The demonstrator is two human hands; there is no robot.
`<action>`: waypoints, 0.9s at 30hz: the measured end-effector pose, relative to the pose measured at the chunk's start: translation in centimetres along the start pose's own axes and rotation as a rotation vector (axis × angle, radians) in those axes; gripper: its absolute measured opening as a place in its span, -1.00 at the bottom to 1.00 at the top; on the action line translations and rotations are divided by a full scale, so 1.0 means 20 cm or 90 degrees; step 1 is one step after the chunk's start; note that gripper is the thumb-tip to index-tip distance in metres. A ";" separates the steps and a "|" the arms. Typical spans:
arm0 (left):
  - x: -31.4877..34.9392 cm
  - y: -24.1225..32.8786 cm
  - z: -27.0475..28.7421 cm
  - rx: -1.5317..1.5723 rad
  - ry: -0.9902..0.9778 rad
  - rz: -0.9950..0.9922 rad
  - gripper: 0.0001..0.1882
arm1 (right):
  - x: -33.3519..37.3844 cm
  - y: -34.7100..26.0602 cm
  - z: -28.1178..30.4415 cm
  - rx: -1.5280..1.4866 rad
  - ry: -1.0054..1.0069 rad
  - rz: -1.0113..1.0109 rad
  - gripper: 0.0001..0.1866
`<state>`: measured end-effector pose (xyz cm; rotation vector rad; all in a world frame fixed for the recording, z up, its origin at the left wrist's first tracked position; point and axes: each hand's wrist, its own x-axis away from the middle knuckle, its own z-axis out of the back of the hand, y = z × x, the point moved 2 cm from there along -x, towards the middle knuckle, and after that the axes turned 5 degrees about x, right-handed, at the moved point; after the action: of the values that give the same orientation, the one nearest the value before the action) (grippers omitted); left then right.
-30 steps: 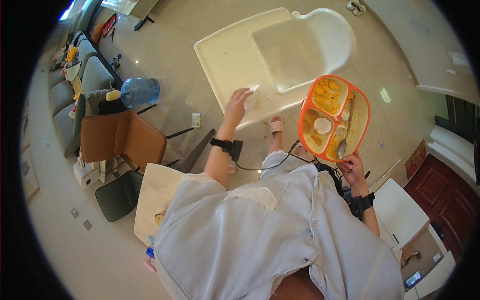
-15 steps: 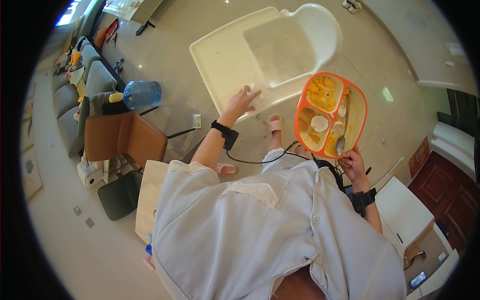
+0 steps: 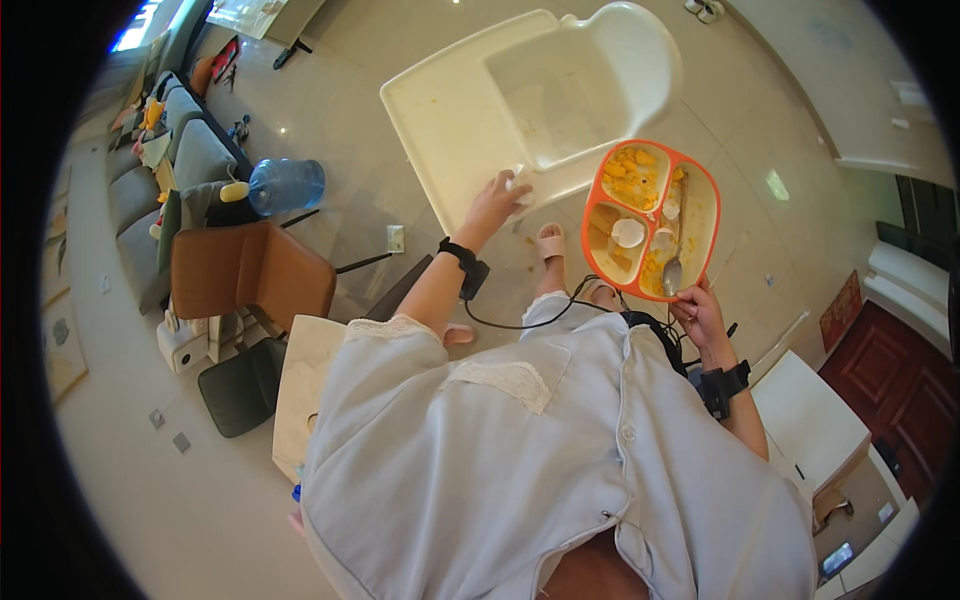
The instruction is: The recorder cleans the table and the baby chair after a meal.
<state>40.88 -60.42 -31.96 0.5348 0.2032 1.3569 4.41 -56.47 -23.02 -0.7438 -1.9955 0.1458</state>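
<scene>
With its thumb and fingers at the front rim, my right hand [image 3: 700, 312] grips a divided plate [image 3: 712, 215]. The plate has an orange edge and cream compartments. Scraps of yellow food [image 3: 632, 180], white pieces like eggshell [image 3: 628, 233] and a metal spoon [image 3: 674, 274] lie in it. My left hand [image 3: 490, 212] is over the near edge of a cream high-chair seat and tray [image 3: 440, 120], its fingers closed round a small crumpled white piece [image 3: 519, 180], perhaps tissue. A few yellow crumbs dot the cream tray.
To the left stand a brown chair [image 3: 245, 270], a blue water bottle [image 3: 287, 187] and a grey sofa [image 3: 200, 150]. A pale table [image 3: 300, 390] is by my left side, a white cabinet [image 3: 810, 415] at the right. A black cable [image 3: 520, 322] runs from my left wrist.
My left hand has shifted slightly right, and its spread fingers have drawn in round the white piece. The plate in my right hand has moved a little left and up.
</scene>
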 end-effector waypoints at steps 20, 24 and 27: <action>0.04 1.12 0.48 0.244 0.269 -0.093 -0.54 | -0.02 -0.03 -0.08 0.086 -0.085 -0.061 -0.47; 0.01 1.21 0.34 -0.003 0.256 -0.117 -0.58 | 0.00 -0.05 -0.12 0.129 -0.112 -0.053 -0.46; 0.04 1.22 0.32 -0.009 0.245 -0.107 -0.57 | 0.02 -0.06 -0.15 0.133 -0.107 -0.052 -0.47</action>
<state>22.52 -58.47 -14.73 0.2340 0.5412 1.2851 6.23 -57.75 -20.65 -0.5299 -2.1264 0.3743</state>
